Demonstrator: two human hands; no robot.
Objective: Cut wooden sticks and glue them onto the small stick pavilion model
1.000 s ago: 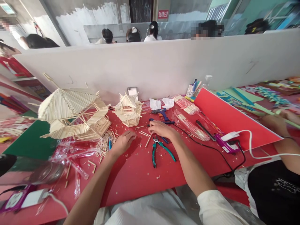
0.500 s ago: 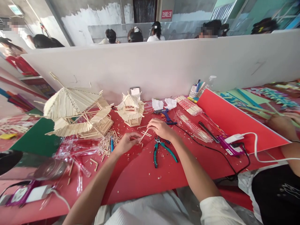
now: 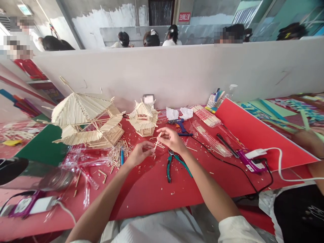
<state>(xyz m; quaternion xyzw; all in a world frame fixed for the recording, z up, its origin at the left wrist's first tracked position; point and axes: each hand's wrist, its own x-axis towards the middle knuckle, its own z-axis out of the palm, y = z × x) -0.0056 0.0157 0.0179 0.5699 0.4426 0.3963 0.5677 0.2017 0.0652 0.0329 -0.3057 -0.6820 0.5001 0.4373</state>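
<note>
A short thin wooden stick [image 3: 158,140] is tilted steeply between my hands, above the red tabletop. My right hand [image 3: 171,139] pinches its upper part between thumb and fingers. At its lower end are the fingertips of my left hand [image 3: 140,154], closed around it. Several cut sticks [image 3: 160,145] lie just behind the fingers. Green-handled pliers [image 3: 169,165] rest with spread handles below my right wrist. Behind my hands stands a small stick-built pavilion [image 3: 143,121]; a larger stick pavilion [image 3: 86,118] is to the left.
A blue glue gun [image 3: 180,124] lies behind my right hand, its cable running right. Packs of sticks [image 3: 206,115], a purple power strip [image 3: 250,161] and a red board [image 3: 263,135] are on the right. Stick offcuts [image 3: 116,157] and plastic wrappers [image 3: 87,162] lie left. Another person's arm [image 3: 307,141] is far right.
The stick has turned more upright between my hands. My right hand's fingers have shifted along it, and the left has moved slightly right. The whole view has shifted a little.
</note>
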